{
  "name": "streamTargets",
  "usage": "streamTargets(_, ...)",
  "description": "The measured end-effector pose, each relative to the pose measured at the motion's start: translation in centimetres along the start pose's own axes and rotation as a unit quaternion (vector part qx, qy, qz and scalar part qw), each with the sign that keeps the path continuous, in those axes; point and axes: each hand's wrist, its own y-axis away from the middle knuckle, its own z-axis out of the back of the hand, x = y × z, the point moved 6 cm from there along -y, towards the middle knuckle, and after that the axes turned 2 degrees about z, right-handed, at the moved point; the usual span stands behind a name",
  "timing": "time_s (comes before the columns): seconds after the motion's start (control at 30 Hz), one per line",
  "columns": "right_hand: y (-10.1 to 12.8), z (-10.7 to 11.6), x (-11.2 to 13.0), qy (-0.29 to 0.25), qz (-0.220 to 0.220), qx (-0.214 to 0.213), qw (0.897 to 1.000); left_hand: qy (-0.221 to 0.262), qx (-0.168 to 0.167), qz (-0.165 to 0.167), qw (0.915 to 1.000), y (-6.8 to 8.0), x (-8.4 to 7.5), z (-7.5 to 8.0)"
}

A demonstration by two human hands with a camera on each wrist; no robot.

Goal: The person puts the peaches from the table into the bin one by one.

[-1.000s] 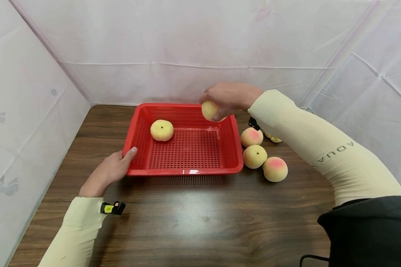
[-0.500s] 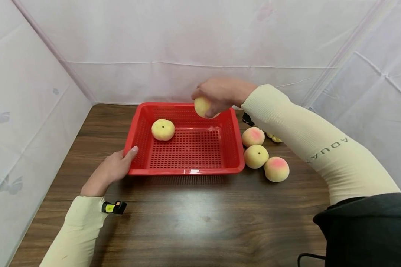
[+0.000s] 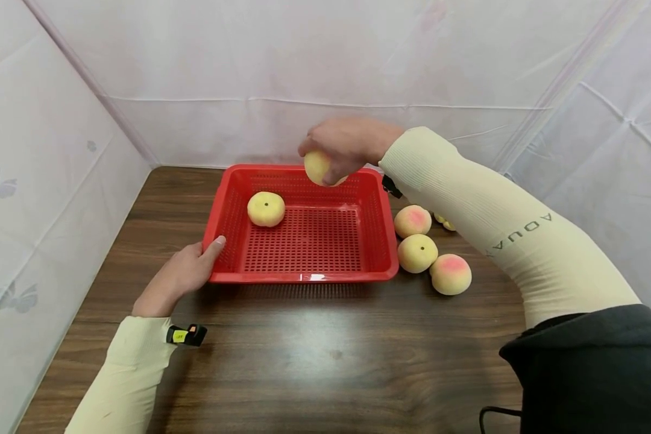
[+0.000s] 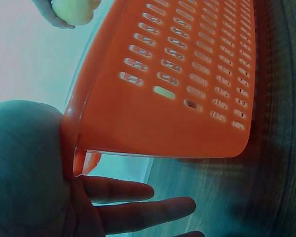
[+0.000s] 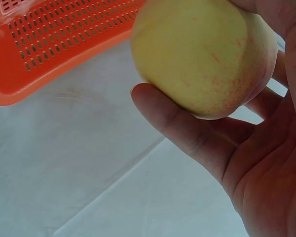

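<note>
A red plastic basket (image 3: 302, 278) with slotted walls rests on the table. At its front left corner my left hand (image 3: 180, 277) holds the rim, thumb over the top; in the left wrist view its fingers (image 4: 145, 212) extend below the rim outside. Over the basket's back wall, my right hand (image 3: 352, 144) grips a peach (image 3: 317, 167) in the air. That peach (image 5: 202, 59) shows yellow skin with a reddish blush in the right wrist view. Another yellow peach (image 3: 266, 209) sits inside the basket at the left, its stem hollow facing up.
Right of the basket lie a blushed peach (image 3: 413, 221), a yellow peach (image 3: 418, 253) and a pink-topped peach (image 3: 451, 274). More yellow fruit (image 3: 445, 222) is partly hidden by my right sleeve. White curtains (image 3: 282, 72) surround the brown wooden table (image 3: 325, 355).
My right hand has moved left and slightly up with the peach, along the basket's back edge. The left hand keeps its hold on the basket.
</note>
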Motion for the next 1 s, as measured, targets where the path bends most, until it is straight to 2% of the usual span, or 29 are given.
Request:
streamTargets(0.63,-2.3,0.7,0.9,0.018,0.009,0.017,1.000,0.010,-0.001,-0.003,0.9999,0.1,-0.3,0.0)
streamTargets(1.0,-2.7,-0.2,0.4,0.011,-0.012,0.035,0.999,0.010,-0.002,-0.004,0.9999,0.1,-0.3,-0.1)
